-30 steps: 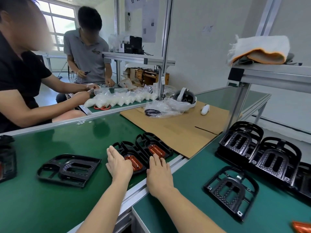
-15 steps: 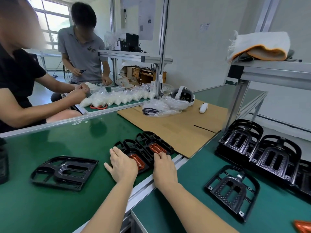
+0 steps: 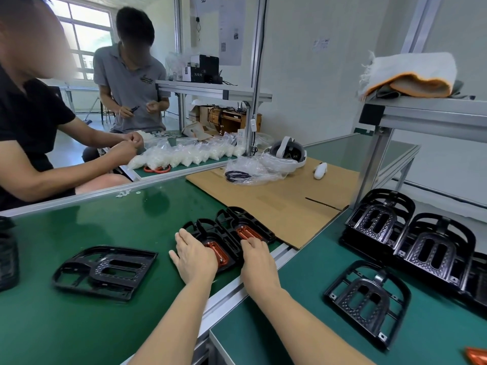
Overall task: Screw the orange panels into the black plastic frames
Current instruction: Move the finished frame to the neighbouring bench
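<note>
**Panels seated, screws not yet in**

Left hand point(image 3: 194, 255) and right hand point(image 3: 257, 255) lie flat, fingers straight, on two black plastic frames point(image 3: 232, 233) holding orange oval panels point(image 3: 246, 232), near centre. Seating seems under way; next comes fetching a screwdriver.

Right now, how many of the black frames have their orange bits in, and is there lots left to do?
Two frames have orange panels seated: the left hand rests flat on one, the right hand on the other. Whether screws are in cannot be seen. Left: an empty frame on the left, one on the right, and a row behind it.
</note>
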